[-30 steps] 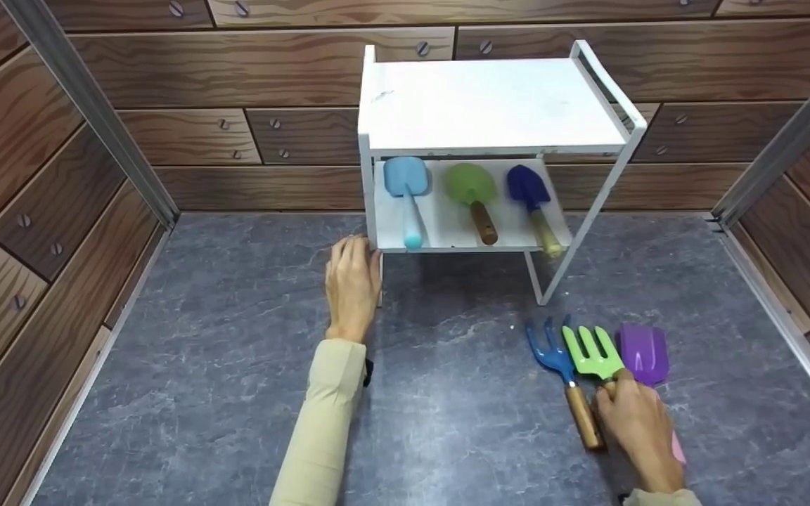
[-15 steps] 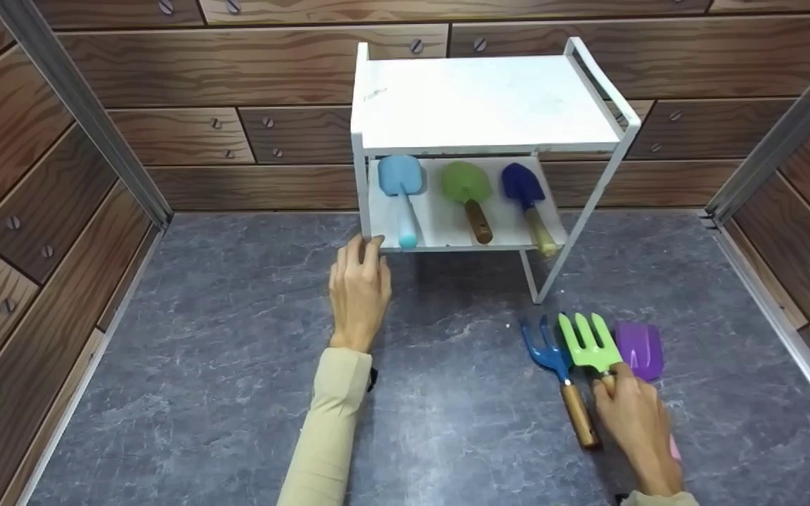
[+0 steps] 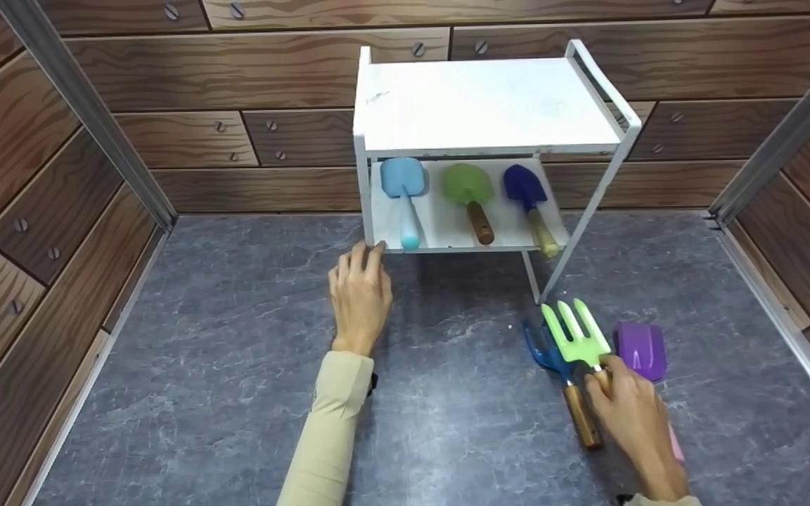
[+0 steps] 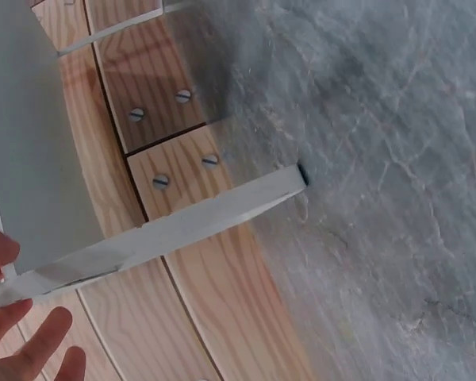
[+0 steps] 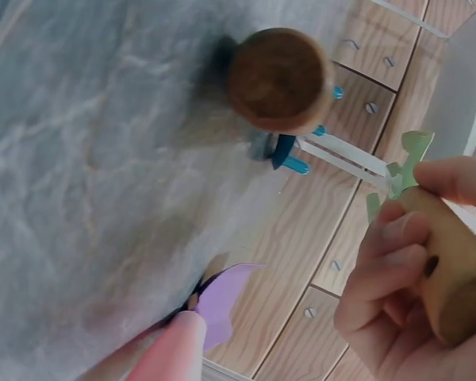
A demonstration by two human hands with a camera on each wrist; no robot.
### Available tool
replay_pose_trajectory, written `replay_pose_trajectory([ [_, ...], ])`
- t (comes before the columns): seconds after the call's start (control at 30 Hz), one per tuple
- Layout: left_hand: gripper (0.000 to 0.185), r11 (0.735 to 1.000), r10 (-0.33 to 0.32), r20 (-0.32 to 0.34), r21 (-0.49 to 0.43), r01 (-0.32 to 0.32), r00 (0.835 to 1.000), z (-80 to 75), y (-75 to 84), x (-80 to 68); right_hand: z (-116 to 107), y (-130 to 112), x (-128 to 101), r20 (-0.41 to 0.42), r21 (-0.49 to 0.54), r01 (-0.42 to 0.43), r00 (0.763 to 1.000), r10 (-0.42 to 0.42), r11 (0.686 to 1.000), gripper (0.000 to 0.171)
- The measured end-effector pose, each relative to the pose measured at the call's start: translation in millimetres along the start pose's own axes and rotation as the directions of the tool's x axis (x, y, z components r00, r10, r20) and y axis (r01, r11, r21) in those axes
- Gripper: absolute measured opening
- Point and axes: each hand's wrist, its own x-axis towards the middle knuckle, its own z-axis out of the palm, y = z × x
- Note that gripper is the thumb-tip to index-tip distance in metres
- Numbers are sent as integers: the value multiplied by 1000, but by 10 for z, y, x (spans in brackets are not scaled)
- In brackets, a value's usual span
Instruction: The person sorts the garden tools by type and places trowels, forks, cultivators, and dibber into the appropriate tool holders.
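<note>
From the head view, the right hand (image 3: 631, 414) grips the wooden handle of the green hand fork (image 3: 575, 336), its tines raised at the near right of the grey floor (image 3: 236, 393), while the left hand (image 3: 359, 294), fingers relaxed, touches the near left corner of the white shelf rack (image 3: 489, 105). The right wrist view shows fingers (image 5: 389, 274) wrapped round that handle (image 5: 452, 278); the fork looks light and stiff, best held mid-handle

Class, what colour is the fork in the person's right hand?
Light green fork, wooden handle, held by the right hand; clearest in the head view.
</note>
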Motion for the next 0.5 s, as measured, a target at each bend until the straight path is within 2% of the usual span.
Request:
replay_pose_trajectory([
  [0.13, 35, 1000, -1, -17, -12, 1, 1000, 22, -18, -1, -16, -29, 16, -18, 17, 44, 999, -43, 999, 29],
  [0.33, 42, 1000, 5, -38, -28, -6, 999, 47, -32, 0, -56, -41, 36, -9, 38, 55, 998, -54, 998, 30],
  [0.5, 39, 999, 2, -47, -39, -4, 999, 41, -32, -9, -88, -64, 53, -61, 51, 88, 995, -85, 995, 30],
])
